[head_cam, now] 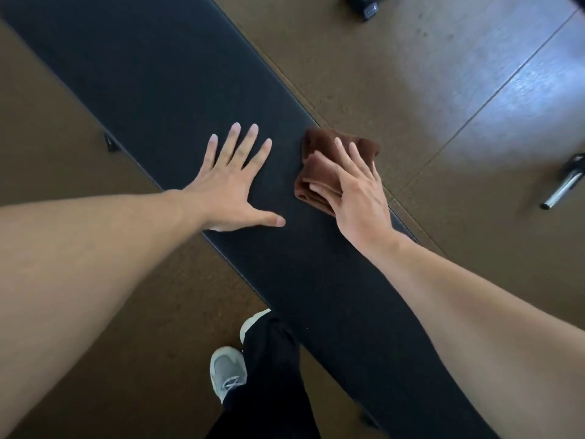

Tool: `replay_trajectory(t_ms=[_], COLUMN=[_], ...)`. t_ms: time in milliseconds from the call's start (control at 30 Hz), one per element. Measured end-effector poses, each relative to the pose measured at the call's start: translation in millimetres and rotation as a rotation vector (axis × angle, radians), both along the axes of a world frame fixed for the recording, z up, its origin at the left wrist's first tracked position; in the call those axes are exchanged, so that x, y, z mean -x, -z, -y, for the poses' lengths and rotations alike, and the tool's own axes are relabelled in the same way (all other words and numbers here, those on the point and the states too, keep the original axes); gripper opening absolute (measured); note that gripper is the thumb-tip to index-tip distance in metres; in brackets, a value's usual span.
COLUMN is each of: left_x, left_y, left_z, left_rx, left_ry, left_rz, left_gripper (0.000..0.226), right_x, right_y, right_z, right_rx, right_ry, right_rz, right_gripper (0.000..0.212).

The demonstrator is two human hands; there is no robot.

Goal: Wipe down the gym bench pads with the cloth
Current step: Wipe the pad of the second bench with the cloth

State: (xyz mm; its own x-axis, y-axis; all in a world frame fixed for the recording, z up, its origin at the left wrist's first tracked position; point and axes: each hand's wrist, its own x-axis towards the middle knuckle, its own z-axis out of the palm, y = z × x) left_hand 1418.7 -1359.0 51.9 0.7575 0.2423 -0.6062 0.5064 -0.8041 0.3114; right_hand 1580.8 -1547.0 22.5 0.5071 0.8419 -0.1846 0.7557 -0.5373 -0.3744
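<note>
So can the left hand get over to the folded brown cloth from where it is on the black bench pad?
Probably yes: the left hand lies flat beside the folded brown cloth with bare black bench pad between, though the right hand covers it.

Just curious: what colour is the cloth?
Brown cloth, under the right hand; head view.

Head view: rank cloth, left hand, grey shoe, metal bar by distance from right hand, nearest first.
1. Brown cloth, under the right hand at the bench pad's right edge.
2. Left hand, flat on the pad beside it.
3. Metal bar, on the floor far right.
4. Grey shoe, bottom centre.
</note>
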Motion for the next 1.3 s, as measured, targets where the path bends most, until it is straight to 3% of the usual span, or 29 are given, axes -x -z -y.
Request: replay_trajectory(t_ms=[167, 267, 433, 600, 700, 800, 967, 1100, 1300], left_x=[54, 55, 51, 55, 73, 102, 148, 167, 188], left_y=[3, 6, 15, 18, 17, 18, 26, 37, 46], left_z=[40, 38, 34, 38, 39, 52, 117, 156, 186], left_rx=[-0.032, -0.019, 0.002, -0.041, -0.086, -0.175, -0.157, -0.101, -0.079], left_ry=[0.026, 0.033, 0.045, 0.021, 0.03, 0.02, -0.283, -0.414, -0.742], left_rz=[-0.014, -0.019, -0.055, 0.026, 0.099, 0.11, 0.243, 0.233, 0.147], left_gripper=[0.15, 0.161, 0.172, 0.171, 0.16, 0.137, 0.093, 0.081, 0.098], right_x=[51, 65, 50, 35, 45, 79, 116, 101, 139], right_y=[-15, -17, -4, 2, -1, -9, -8, -10, 4], right_z=[110, 125, 47, -43, -19, 55, 164, 101, -50], right_rx=[0.09, 0.205, 0.284, 0.248, 0.154, 0.128, 0.22, 0.205, 0.193], right_ry=[-0.257, -0.31, -0.2, -0.091, -0.189, -0.378, -0.646, -0.761, -0.718], right_rz=[0.02, 0.107, 0.109, 0.049, 0.049, 0.086, 0.175, 0.204, 0.251], right_gripper=[0.059, 0.065, 0.085, 0.084, 0.067, 0.064, 0.067, 0.07, 0.076])
